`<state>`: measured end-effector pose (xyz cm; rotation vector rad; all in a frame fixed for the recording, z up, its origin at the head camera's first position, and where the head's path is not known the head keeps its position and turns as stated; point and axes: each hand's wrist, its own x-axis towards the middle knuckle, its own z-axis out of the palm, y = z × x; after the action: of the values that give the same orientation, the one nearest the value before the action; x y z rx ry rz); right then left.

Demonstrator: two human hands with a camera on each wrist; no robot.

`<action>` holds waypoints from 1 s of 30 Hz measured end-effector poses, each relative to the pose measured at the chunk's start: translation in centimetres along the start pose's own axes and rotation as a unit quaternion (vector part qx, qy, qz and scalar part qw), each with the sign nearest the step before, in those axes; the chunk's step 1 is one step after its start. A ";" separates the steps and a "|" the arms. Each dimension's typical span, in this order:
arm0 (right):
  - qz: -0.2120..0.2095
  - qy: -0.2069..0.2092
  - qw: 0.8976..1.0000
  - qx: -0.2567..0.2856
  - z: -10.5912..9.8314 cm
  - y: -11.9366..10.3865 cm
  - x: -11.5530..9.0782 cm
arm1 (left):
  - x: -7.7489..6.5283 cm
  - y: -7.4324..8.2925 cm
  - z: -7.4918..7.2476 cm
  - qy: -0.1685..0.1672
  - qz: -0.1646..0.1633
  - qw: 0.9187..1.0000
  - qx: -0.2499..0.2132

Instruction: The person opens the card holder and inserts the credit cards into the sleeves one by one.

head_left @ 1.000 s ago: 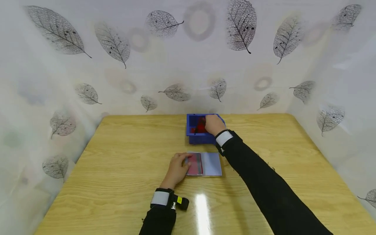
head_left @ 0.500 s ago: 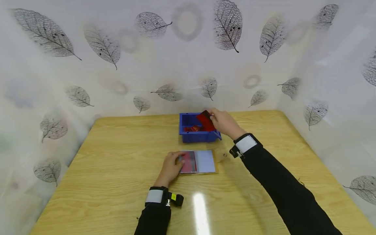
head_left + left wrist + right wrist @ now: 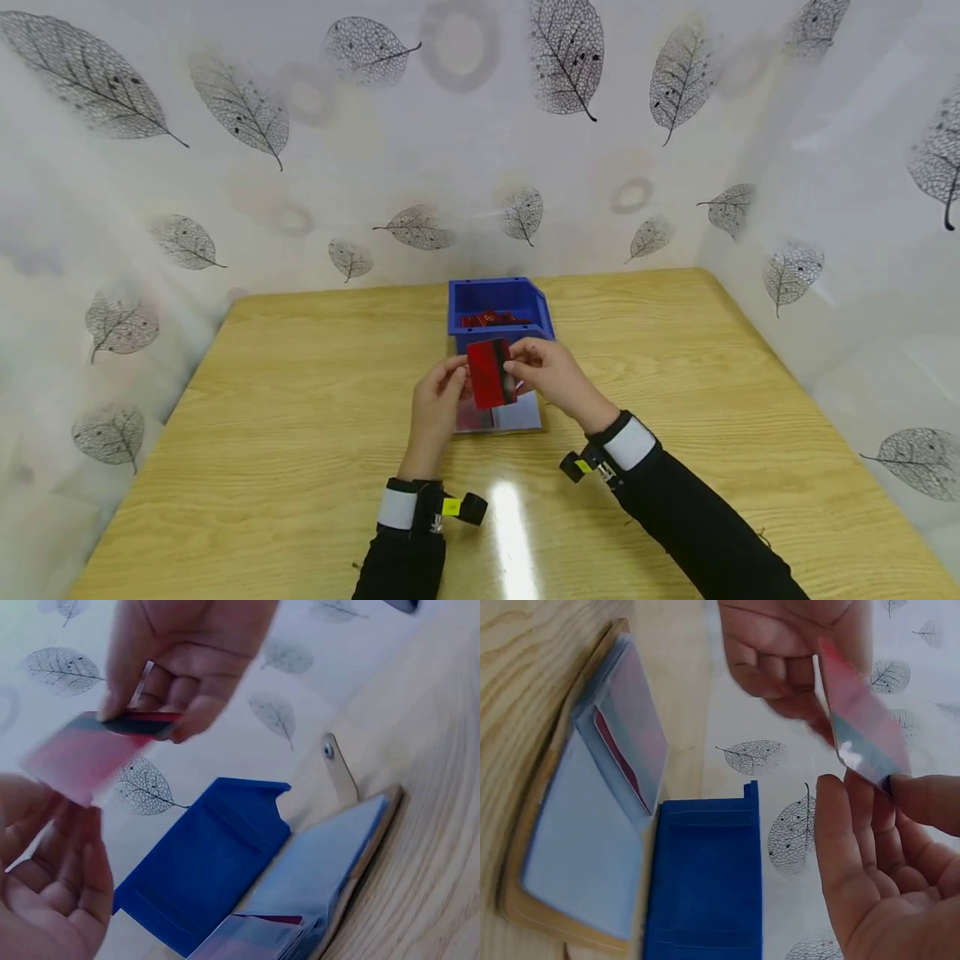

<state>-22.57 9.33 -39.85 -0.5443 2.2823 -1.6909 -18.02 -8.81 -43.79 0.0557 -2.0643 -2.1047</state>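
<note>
A red card with a dark stripe (image 3: 487, 375) is held up between both hands, tilted, above the table. My right hand (image 3: 558, 382) pinches its striped edge between thumb and fingers, as the right wrist view also shows. At the opposite edge, the thumb and fingers of my left hand (image 3: 437, 404) hold the card. Below them lies an open card holder (image 3: 577, 840) with clear sleeves and a tan cover. One of its sleeves holds a reddish card (image 3: 637, 720). In the head view the hands and the raised card partly hide the holder.
Behind the holder stands a blue plastic bin (image 3: 452, 310) with several red cards (image 3: 491, 318) inside. A snap strap (image 3: 341, 769) sticks out from the holder's cover. The wooden table (image 3: 322, 375) meets a leaf-patterned sheet (image 3: 300, 208) at the back and sides.
My right hand has brought the red card out of the bin and toward me, over the holder. My left hand has lifted off the holder's sleeve and now holds the card's other edge.
</note>
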 end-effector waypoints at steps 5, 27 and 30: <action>0.020 -0.008 1.000 -0.002 0.0 1.0 -0.1 | -0.1 0.1 -0.2 0.009 0.000 1.000 0.006; 0.030 -0.109 0.907 -0.405 -0.5 4.4 -0.7 | 1.5 -2.7 0.1 0.059 0.029 0.948 0.312; 0.030 -0.113 0.903 -0.414 -0.5 4.6 -0.7 | 1.7 -2.7 0.1 0.053 0.016 0.944 0.326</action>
<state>-22.82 11.20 -44.08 -0.7568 2.7109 -0.5052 -19.98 -8.93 -46.25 0.2193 -2.5665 -1.2781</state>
